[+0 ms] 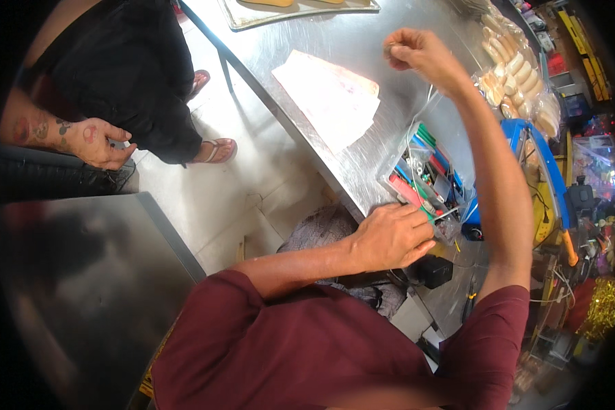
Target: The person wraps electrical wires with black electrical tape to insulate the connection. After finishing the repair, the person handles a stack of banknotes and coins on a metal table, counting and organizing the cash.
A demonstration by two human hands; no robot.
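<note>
Raised over the steel table, my right hand pinches a small dark round object, too small to make out. My left hand is at the near end of a clear plastic box, its fingers bent over the rim; the fingertips are partly hidden. Inside the box lie a red piece, green and blue pen-like sticks and other small items. Several sheets of white paper lie overlapped on the table, left of the box and my right hand.
A metal tray is at the table's far end. Bagged bread rolls line the right side, near a blue-framed hacksaw-like tool. Another person's hand hangs at the left, beside a dark metal surface.
</note>
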